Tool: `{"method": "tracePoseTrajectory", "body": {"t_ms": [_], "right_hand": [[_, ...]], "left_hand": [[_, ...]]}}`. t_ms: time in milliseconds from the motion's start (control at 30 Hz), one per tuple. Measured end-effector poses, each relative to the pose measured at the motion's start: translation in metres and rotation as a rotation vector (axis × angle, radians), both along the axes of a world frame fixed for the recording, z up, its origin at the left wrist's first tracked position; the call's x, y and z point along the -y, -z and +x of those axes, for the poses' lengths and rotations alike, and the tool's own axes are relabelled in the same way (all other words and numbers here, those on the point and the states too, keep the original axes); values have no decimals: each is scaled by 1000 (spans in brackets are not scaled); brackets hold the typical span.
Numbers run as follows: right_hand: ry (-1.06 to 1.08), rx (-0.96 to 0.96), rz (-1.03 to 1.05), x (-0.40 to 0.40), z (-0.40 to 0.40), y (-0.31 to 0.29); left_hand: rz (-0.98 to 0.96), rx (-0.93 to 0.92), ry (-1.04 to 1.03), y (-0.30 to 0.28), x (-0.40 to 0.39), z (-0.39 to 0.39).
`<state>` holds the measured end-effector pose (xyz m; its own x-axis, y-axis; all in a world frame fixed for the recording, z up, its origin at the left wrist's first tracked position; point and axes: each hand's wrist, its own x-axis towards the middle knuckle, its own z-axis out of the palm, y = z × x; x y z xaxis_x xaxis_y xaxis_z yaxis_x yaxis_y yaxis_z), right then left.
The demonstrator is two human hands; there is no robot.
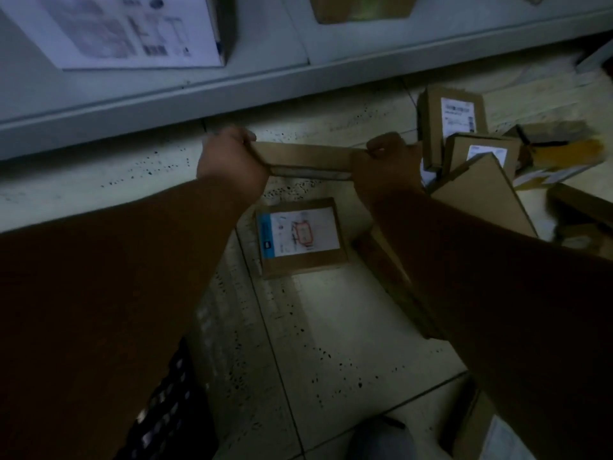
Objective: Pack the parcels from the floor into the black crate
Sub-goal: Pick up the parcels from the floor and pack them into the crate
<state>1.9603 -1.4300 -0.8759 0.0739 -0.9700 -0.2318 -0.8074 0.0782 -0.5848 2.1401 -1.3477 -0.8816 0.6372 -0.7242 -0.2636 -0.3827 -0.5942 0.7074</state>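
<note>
Open tiled floor (348, 327) between forearms. Labelled parcel (300, 237) lies flat on it, under held box (305, 159). Right side crowded: leaning parcels (477, 180) stacked close. Shelf edge (166, 104) blocks way ahead. Black crate (166, 410) low left.

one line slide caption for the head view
Both hands, left and right, grip a flat cardboard parcel above labelled parcels on the tiled floor.

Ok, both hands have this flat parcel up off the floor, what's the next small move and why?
Probably swing the flat parcel down-left toward the black crate: left hand and right hand grip its ends, and the crate sits lower left.
</note>
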Motion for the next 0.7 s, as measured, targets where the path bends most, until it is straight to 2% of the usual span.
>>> {"method": "tracePoseTrajectory", "body": {"t_ms": [100, 200, 367, 500, 567, 700], "right_hand": [[-48, 37, -80, -15, 3, -28], [-48, 102, -44, -32, 12, -52], [-33, 294, 10, -77, 42, -87], [40, 420, 108, -119, 61, -102], [34, 429, 82, -126, 71, -122], [-6, 478, -53, -109, 102, -176]], "left_hand": [[-68, 25, 32, -34, -20, 13], [-82, -59, 64, -64, -48, 26], [-168, -335, -226, -101, -97, 51], [-145, -313, -327, -123, -138, 61], [-165, -342, -321, -136, -145, 65], [-239, -284, -360, -173, -138, 87]]}}
